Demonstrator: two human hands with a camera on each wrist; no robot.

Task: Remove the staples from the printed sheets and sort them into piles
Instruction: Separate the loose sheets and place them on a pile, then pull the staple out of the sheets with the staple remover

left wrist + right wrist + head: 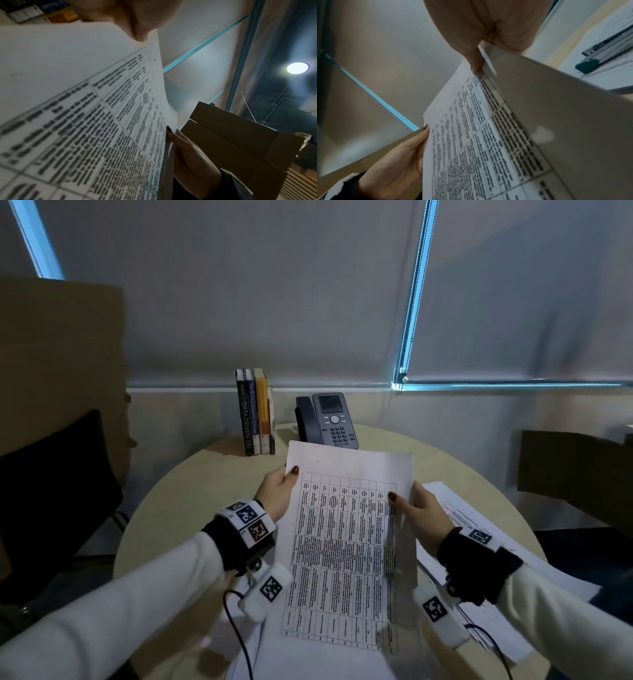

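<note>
A printed sheet (346, 529) with a dense table is held up above the round table, tilted toward me. My left hand (279, 491) pinches its upper left edge, thumb on the front. My right hand (416, 511) pinches its right edge, thumb on the print. In the right wrist view a second page (556, 108) lies behind the printed sheet (471, 135) and curls away at the gripped edge. The left wrist view shows the same sheet (85, 108) up close with the right hand (185, 148) at its far edge. A staple remover or stapler (599, 54), grey with a teal end, lies on papers.
More printed papers (486, 529) lie on the round beige table (178, 508) at the right and under the held sheet. Several books (255, 412) and a desk phone (329, 421) stand at the back. A dark chair (51, 494) is on the left, a cardboard box (575, 474) on the right.
</note>
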